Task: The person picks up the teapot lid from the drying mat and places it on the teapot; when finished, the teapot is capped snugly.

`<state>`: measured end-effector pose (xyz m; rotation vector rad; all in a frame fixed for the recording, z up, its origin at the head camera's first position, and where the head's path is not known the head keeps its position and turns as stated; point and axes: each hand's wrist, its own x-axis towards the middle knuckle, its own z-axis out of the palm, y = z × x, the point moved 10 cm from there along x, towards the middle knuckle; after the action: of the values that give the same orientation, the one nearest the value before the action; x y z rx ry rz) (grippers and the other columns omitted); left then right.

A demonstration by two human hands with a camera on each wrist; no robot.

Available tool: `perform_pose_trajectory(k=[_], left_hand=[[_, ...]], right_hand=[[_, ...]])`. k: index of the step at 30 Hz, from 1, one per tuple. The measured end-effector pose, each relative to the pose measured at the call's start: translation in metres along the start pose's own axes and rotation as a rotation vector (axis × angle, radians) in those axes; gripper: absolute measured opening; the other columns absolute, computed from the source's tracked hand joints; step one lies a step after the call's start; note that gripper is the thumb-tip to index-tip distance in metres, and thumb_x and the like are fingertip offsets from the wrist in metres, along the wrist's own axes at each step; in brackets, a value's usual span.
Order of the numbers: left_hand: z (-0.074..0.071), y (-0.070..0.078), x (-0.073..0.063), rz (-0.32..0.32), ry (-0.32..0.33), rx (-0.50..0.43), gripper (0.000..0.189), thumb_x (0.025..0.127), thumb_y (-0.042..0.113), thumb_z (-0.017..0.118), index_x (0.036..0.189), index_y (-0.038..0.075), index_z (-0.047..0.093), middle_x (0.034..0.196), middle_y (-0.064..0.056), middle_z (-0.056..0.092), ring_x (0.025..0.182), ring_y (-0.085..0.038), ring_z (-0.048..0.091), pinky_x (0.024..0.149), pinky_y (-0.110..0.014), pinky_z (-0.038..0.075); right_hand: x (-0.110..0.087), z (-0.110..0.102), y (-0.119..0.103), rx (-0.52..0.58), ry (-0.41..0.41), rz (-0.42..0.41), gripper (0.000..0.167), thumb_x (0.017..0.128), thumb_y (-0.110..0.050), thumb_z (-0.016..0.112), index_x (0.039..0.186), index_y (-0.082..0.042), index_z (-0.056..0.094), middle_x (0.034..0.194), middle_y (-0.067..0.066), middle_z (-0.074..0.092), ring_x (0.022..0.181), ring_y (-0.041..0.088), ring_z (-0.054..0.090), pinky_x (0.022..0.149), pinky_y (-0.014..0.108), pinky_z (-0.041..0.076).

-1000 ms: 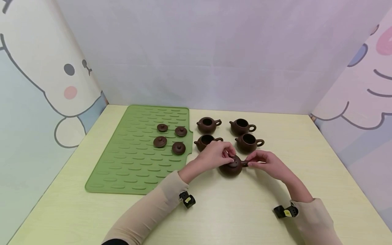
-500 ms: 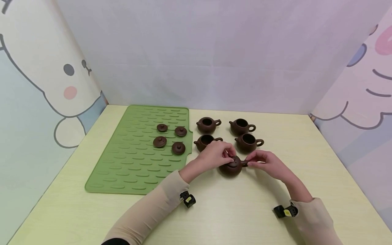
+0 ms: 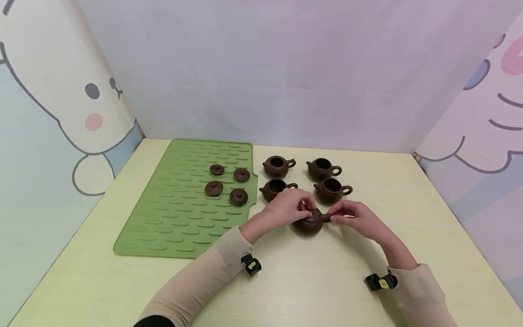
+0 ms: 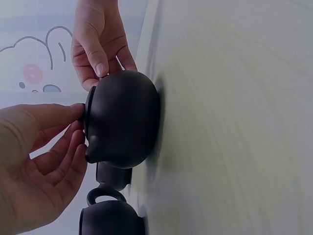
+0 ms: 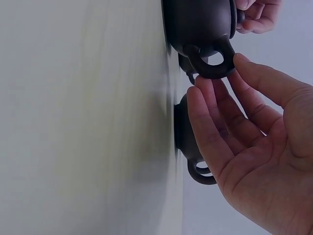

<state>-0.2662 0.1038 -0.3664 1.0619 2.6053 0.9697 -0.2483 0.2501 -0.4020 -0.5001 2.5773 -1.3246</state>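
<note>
A dark brown teapot (image 3: 307,226) stands on the table in front of me, its lid (image 4: 88,113) seated on top. My left hand (image 3: 287,206) pinches the lid's knob between thumb and fingers, largely covering it in the head view. With thumb and fingertips, my right hand (image 3: 358,220) pinches the teapot's handle (image 5: 211,68). The spout (image 4: 93,151) points toward the left-hand side. Just behind stand two lidless teapots, the left one (image 3: 273,190) partly covered by my left hand and the right one (image 3: 329,190) fully in sight.
Two more lidless teapots, one at left (image 3: 276,166) and one at right (image 3: 322,169), stand farther back. On the left lies a green ridged mat (image 3: 163,227) bearing several loose lids, including a front one (image 3: 239,197). A pale wall (image 3: 278,91) rises behind the table.
</note>
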Motion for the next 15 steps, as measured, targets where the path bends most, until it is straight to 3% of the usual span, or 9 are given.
perform_pose_trajectory(k=[15], left_hand=[[-0.0094, -0.0011, -0.0035, -0.011, 0.016, 0.013, 0.010, 0.092, 0.015, 0.071, 0.101, 0.018, 0.072, 0.097, 0.006, 0.072, 0.084, -0.003, 0.064, 0.073, -0.012, 0.050]], right_hand=[[-0.0002, -0.0009, -0.0003, -0.010, 0.004, -0.002, 0.012, 0.094, -0.013, 0.069, 0.103, -0.005, 0.070, 0.097, 0.006, 0.071, 0.088, 0.002, 0.064, 0.078, 0.018, 0.052]])
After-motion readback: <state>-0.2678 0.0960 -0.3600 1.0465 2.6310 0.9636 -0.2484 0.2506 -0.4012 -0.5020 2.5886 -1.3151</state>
